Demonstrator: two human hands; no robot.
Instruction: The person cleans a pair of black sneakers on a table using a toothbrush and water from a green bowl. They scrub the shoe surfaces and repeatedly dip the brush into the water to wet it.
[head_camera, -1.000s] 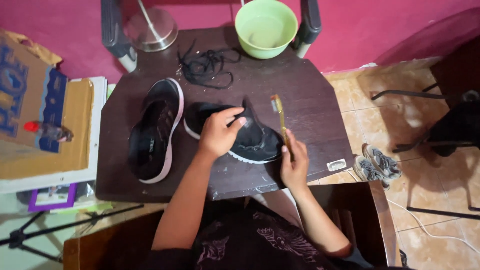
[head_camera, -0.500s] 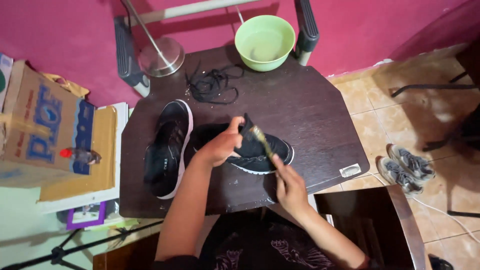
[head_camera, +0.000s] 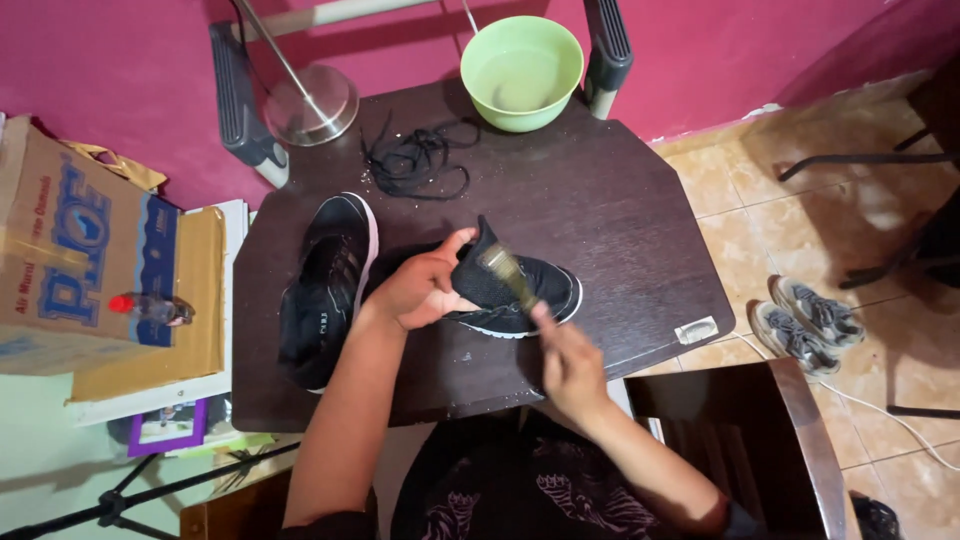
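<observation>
A black shoe (head_camera: 510, 290) is brushed near the middle of the dark table (head_camera: 620, 200).

The shoe is gripped at its opening by the left hand (head_camera: 425, 290), whose fingers are closed over the upper, so that part is hidden. A brush (head_camera: 505, 272), blurred and hard to make out, is clamped in the right hand (head_camera: 565, 360) and laid against the shoe. A second black shoe (head_camera: 325, 285) lies toward the left edge, black laces (head_camera: 420, 160) and a green bowl (head_camera: 520, 70) at the far edge.
</observation>
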